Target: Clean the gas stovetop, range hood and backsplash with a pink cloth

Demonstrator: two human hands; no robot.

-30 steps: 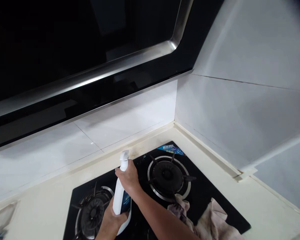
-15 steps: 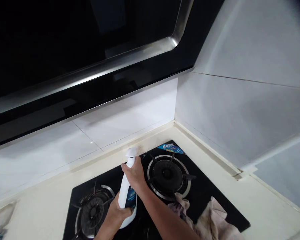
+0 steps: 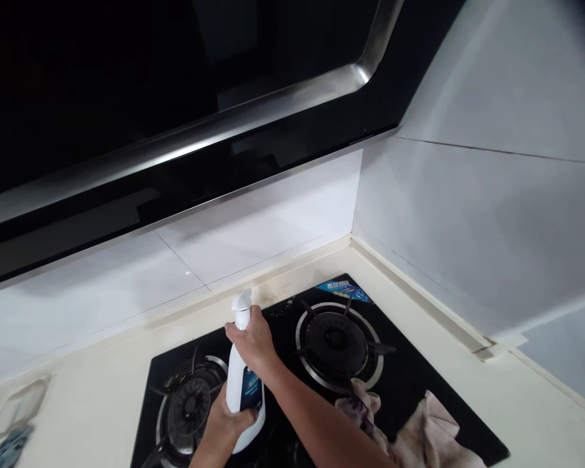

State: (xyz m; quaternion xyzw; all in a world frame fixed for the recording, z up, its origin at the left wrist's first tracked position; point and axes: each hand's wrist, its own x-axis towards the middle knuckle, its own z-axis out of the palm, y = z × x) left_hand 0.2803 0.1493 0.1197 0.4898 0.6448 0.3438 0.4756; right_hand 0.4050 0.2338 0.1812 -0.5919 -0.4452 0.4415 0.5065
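Observation:
Both hands hold a white spray bottle [image 3: 234, 383] with a dark blue label, tilted slightly over the black gas stove [image 3: 283, 344] between its two burners. My right hand [image 3: 254, 341] is wrapped round the neck just below the white spray head. Lower down, my left hand [image 3: 227, 422] grips the body near the base, thumb across the front. Small whitish drops [image 3: 283, 307] lie on the stove's back edge, right of the spray head. A crumpled, stained cloth [image 3: 426, 432] rests on the stove's front right, partly behind my right forearm.
A black range hood [image 3: 273, 149] with a metal trim hangs low above the stove. Tiled walls [image 3: 492, 214] close off the back and right. On the pale counter [image 3: 92, 390] at far left lie a clear plastic-looking tray [image 3: 22, 406] and a bluish cloth [image 3: 10, 448].
The bottle, held in both hands, has shifted left relative to the stove. Whitish drops show more clearly on the stove's back edge. The whole view has swung slightly left.

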